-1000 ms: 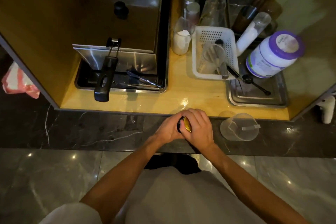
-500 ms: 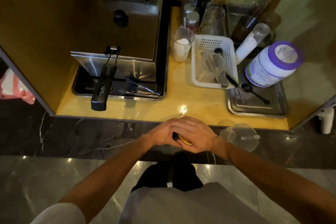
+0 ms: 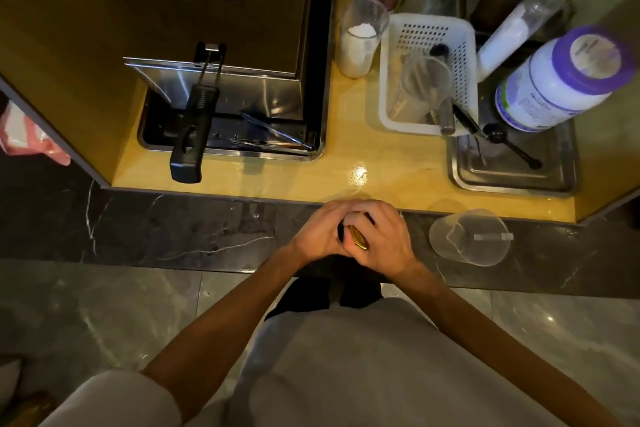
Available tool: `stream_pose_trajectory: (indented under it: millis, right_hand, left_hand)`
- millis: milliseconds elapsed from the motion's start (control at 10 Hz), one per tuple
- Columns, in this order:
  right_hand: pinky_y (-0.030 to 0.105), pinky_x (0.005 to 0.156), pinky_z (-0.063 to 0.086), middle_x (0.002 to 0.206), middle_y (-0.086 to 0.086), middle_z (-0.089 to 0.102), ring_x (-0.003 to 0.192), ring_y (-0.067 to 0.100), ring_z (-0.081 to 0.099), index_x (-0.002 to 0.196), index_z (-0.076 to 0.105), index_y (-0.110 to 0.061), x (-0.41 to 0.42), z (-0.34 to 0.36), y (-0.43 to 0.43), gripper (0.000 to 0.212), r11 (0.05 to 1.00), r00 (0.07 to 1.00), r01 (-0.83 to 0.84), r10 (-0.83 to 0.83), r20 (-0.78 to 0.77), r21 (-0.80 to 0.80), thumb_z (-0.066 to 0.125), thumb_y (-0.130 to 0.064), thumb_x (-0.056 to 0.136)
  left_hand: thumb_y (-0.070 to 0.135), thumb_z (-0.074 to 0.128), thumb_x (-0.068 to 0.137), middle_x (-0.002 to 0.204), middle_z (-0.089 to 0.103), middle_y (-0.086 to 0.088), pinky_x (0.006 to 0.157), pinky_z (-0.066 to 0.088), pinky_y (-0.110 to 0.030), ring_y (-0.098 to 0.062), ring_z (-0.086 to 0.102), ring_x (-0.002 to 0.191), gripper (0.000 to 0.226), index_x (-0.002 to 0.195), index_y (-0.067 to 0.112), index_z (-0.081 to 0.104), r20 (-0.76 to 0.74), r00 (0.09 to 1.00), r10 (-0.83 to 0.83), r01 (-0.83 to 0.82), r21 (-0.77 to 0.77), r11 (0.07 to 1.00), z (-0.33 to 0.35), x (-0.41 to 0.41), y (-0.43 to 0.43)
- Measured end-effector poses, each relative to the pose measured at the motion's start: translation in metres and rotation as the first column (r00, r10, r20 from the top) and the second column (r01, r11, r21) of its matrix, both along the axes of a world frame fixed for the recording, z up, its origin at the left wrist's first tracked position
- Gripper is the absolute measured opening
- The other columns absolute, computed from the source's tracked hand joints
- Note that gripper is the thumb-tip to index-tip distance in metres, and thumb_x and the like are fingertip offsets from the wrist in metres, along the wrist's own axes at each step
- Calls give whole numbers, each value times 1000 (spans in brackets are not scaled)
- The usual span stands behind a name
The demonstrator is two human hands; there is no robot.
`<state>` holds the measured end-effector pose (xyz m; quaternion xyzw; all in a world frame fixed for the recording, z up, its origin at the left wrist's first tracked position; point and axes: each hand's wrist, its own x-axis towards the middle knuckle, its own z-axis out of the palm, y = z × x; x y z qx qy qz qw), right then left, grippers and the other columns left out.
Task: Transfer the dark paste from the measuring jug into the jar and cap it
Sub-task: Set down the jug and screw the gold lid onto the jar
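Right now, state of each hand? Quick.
Left hand: closed, gripping the dark jar.
Right hand: closed, gripping the jar's gold lid.

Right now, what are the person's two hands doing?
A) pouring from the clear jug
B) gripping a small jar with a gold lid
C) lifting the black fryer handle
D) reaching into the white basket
B: the left hand and right hand are wrapped round the jar and its gold lid; the clear jug stands untouched beside them.
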<state>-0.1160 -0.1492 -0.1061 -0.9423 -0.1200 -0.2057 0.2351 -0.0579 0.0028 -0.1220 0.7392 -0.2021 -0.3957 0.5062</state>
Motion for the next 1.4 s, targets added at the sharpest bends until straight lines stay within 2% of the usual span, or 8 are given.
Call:
stream_pose_trajectory:
  millis: [100,300,500,700,900,1000,1200,1400]
  right_hand:
    - [33,79,50,100,9,69,91,23,62,90,72,-12,1,2,0,20,1000,1000,2,-2,-1,-5,58,-27,90]
    - [39,83,51,105,5,69,95,23,63,97,72,-13,3,13,-6,19,998,997,-56,54,-56,-29,66,-28,87]
    - [38,87,50,128,10,48,111,24,47,142,44,-21,-30,34,16,79,867,772,490,-480,-417,-91,59,-69,81]
    - [42,119,28,154,-8,29,139,14,20,151,19,-51,-27,49,-19,93,978,697,136,20,-717,159,72,-14,84]
    - [39,120,-1,163,-23,-16,149,5,-20,149,18,-57,-9,75,-37,116,983,582,-67,179,-793,173,46,24,71]
    - [50,121,-1,163,-21,-18,150,9,-19,147,2,-64,-31,60,-38,118,882,609,272,153,-778,386,53,16,76]
    - [14,96,45,133,-17,39,129,5,43,133,34,-51,-69,26,-9,77,568,705,563,51,-708,601,81,-22,80]
    - [13,106,37,145,-4,49,140,16,41,142,43,-27,-59,15,-33,59,461,687,600,122,-716,654,58,3,94]
  left_hand:
    - [20,61,96,111,64,21,89,47,-12,8,60,105,34,130,19,58,40,999,7,-9,29,1000,2,-8,3]
    - [13,72,89,146,48,-16,115,36,-46,-29,47,135,58,140,10,46,144,989,-21,3,121,993,17,-1,6]
    - [20,86,77,143,52,-7,109,42,-46,-21,50,132,80,144,17,44,225,972,68,-87,76,993,20,-11,-7]
    - [29,79,76,158,24,-2,119,30,-41,-18,27,145,112,158,22,3,145,971,192,-214,150,965,13,-75,-10]
    - [5,58,71,143,35,0,110,42,-49,-20,40,134,83,144,24,26,55,985,161,-168,169,971,10,-67,6]
    - [-2,67,82,151,36,-2,116,37,-43,-19,37,140,84,152,22,26,223,968,117,-163,202,966,12,-43,10]
    - [1,78,79,159,28,2,123,19,-35,-7,22,147,104,157,23,14,106,981,-160,150,100,984,33,-7,-2]
    - [15,92,66,139,31,-7,118,31,-36,-19,34,135,110,152,28,24,224,973,64,-97,141,985,28,-37,-15]
